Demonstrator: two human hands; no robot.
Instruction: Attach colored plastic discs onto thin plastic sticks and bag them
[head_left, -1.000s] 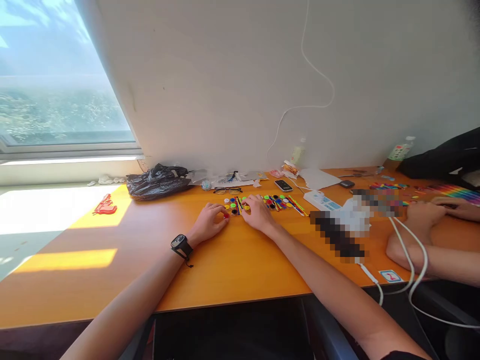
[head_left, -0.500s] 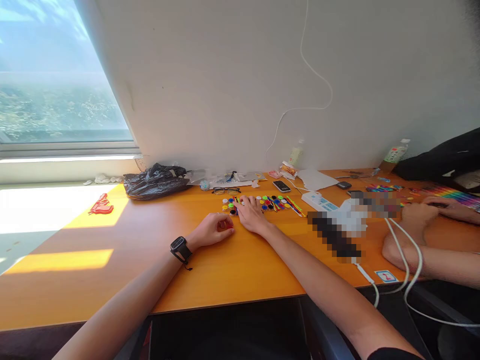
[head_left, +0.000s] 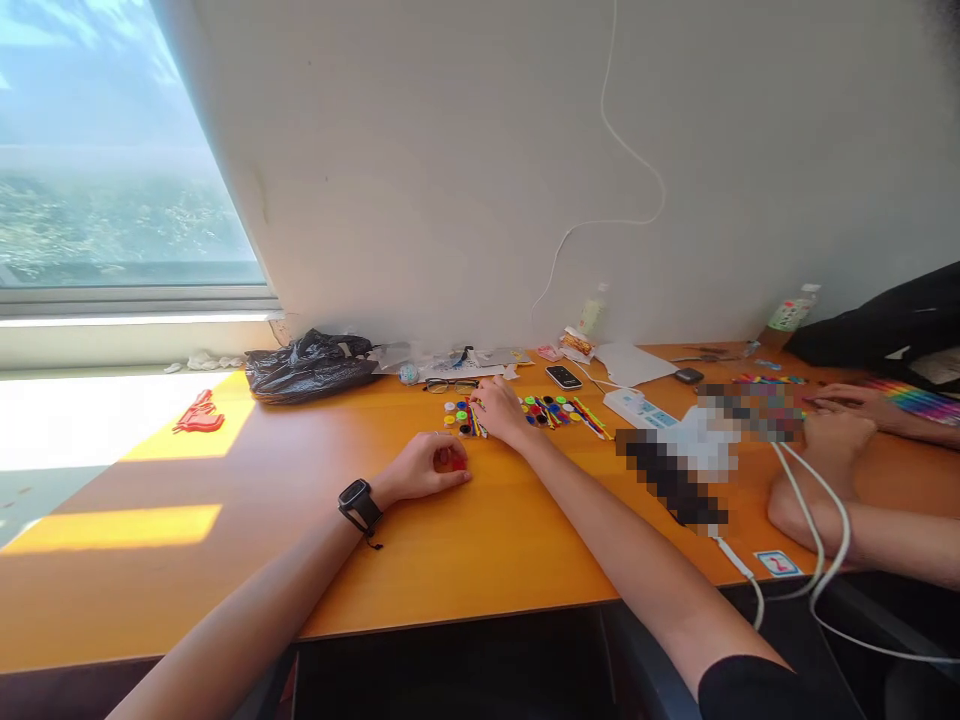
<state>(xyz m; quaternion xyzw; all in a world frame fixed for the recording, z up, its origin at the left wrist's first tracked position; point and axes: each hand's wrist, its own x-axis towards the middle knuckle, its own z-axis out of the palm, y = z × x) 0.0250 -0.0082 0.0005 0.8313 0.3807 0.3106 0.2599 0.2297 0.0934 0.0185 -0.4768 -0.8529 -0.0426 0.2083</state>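
Red disc [head_left: 457, 464], one, in clenched left fingers [head_left: 459, 479]; right fingers' [head_left: 486, 402] grip on sticks [head_left: 475, 425] unclear.

Sunlit orange desk [head_left: 480, 540] below white wall [head_left: 450, 150], window [head_left: 112, 150] at left.

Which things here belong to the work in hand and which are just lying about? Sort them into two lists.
In hand:
left hand, curled on a red disc
right hand, at the coloured discs and coloured sticks

Lying about:
black bag
glasses
phone
power strip
red cutout
bottle
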